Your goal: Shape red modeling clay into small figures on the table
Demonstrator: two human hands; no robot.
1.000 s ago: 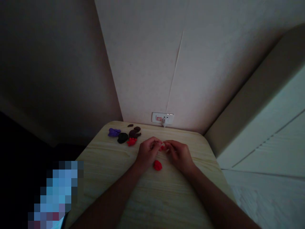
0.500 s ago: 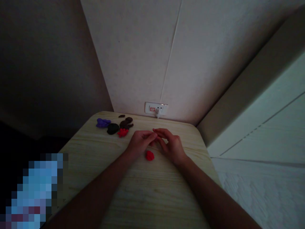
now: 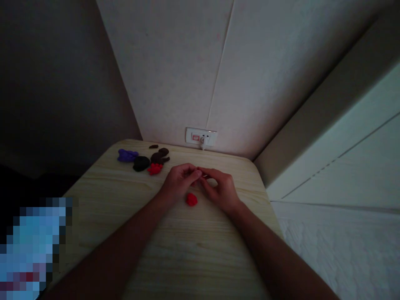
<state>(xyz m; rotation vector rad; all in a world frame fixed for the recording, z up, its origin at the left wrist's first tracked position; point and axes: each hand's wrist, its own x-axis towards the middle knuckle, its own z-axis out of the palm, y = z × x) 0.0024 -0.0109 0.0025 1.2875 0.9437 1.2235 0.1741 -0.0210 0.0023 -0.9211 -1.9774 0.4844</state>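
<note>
My left hand [image 3: 178, 181] and my right hand [image 3: 219, 189] meet at the fingertips above the wooden tabletop [image 3: 193, 246]. Between them is a small pale piece [image 3: 204, 176], mostly hidden and too small to identify. A red modelling clay lump [image 3: 191, 199] lies just below my hands. Farther left are crumbly red clay [image 3: 155, 168], a black clay lump [image 3: 141, 163], purple clay [image 3: 126, 156], and dark brown clay pieces [image 3: 159, 156], none touching my hands.
A white wall socket [image 3: 200, 136] with a plug sits just above the table's far edge, where the table meets the wall. A pale cabinet [image 3: 337, 158] and white quilted bedding [image 3: 337, 250] lie to the right. A pixelated blue shape [image 3: 33, 250] fills the lower left.
The whole scene has shifted left and upward in the view. My fingertips stay together around the small piece, and the clay on the table has not visibly moved.
</note>
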